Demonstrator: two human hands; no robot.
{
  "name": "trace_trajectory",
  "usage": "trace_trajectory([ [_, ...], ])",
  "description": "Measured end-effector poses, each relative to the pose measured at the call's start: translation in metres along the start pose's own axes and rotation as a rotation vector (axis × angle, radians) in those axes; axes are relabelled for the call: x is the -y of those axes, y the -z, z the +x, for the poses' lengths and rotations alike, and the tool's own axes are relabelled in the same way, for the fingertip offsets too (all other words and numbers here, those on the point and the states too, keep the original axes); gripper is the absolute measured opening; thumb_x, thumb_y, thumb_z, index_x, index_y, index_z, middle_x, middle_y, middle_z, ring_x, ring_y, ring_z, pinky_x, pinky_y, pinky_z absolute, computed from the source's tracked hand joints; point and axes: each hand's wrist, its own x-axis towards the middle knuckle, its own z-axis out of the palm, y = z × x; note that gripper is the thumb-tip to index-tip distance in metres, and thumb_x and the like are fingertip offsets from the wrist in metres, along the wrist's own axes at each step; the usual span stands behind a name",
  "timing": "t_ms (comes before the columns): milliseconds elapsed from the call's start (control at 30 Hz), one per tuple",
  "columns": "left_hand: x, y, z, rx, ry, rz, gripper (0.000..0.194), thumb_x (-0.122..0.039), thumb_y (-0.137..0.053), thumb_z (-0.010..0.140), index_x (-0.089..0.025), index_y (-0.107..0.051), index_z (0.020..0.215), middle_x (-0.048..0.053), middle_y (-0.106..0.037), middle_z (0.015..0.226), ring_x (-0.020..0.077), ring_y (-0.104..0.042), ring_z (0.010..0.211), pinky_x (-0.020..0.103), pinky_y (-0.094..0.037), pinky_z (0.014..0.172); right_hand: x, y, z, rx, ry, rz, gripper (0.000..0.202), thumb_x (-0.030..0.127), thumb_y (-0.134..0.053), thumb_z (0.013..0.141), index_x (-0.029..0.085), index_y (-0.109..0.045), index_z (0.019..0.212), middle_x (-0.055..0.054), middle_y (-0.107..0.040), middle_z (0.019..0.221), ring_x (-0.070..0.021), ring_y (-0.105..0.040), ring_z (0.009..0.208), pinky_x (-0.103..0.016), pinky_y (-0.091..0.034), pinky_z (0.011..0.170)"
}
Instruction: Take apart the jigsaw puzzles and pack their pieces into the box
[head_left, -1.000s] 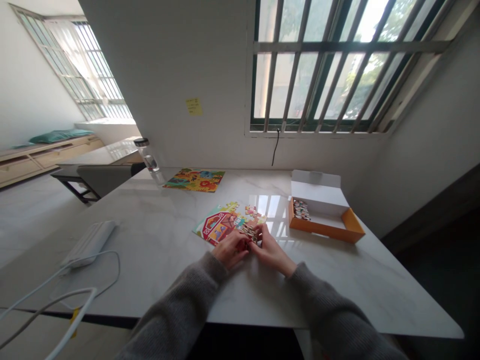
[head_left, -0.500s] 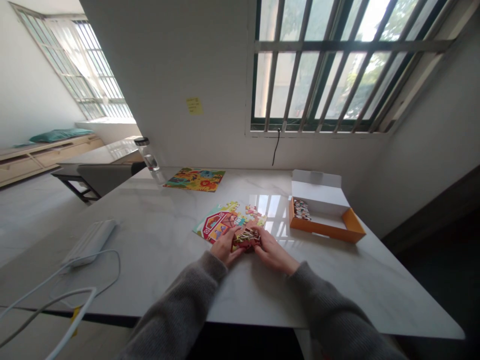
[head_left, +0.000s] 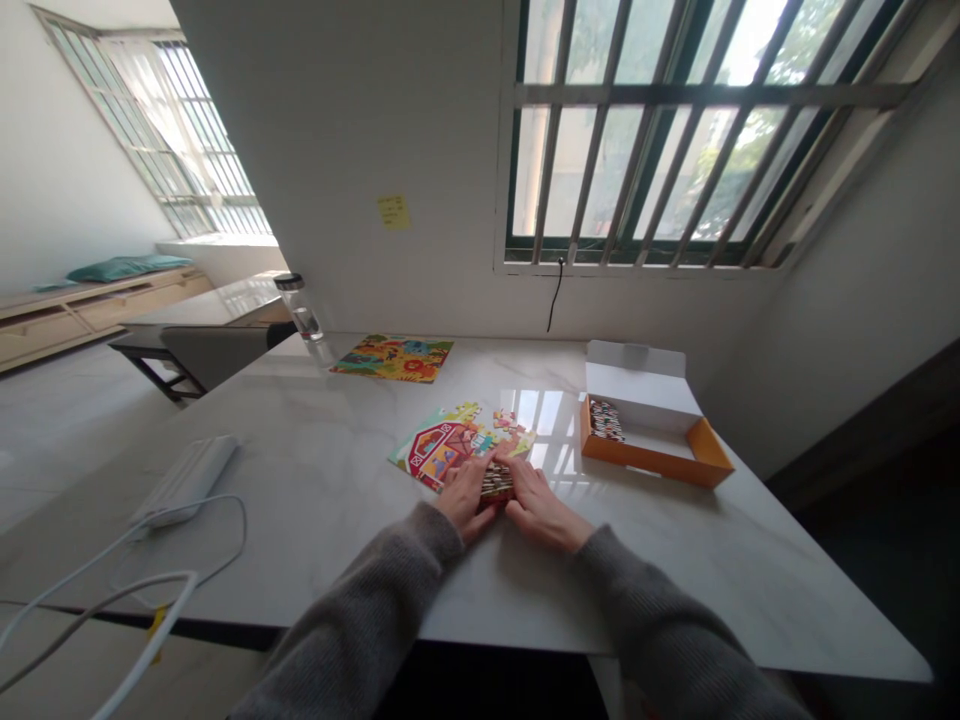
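Between my two hands is a bunch of puzzle pieces (head_left: 496, 482), seen edge-on. My left hand (head_left: 466, 497) presses on its left side and my right hand (head_left: 541, 508) on its right, with the fingertips close together above it. Just beyond and to the left lies a partly joined puzzle (head_left: 435, 447) with a red barn, some of it hidden behind my hands. A few joined pieces (head_left: 508, 420) show at its upper right.
An open orange box (head_left: 652, 465) with more pieces at its left end stands on the right of the white table (head_left: 337, 470). A colourful animal picture (head_left: 394, 358) and a clear bottle (head_left: 304, 312) are at the back left. A white power strip (head_left: 187, 480) with cables lies left.
My hands have come closer together around the bunch of pieces, which now looks narrower and more evenly lined up. The view has shifted slightly.
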Motion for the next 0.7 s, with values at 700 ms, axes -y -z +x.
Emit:
trace_trajectory([
  [700, 0.013, 0.030, 0.000, -0.225, 0.096, -0.202, 0.066, -0.028, -0.060, 0.080, -0.017, -0.036, 0.141, 0.016, -0.056, 0.130, 0.0324, -0.058, 0.116, 0.054, -0.046, 0.102, -0.010, -0.003, 0.008, -0.315, 0.025, 0.217, 0.038, 0.034, -0.037, 0.100, 0.023, -0.047, 0.134, -0.011, -0.054, 0.132, -0.0263, -0.048, 0.127, -0.048, -0.036, 0.110],
])
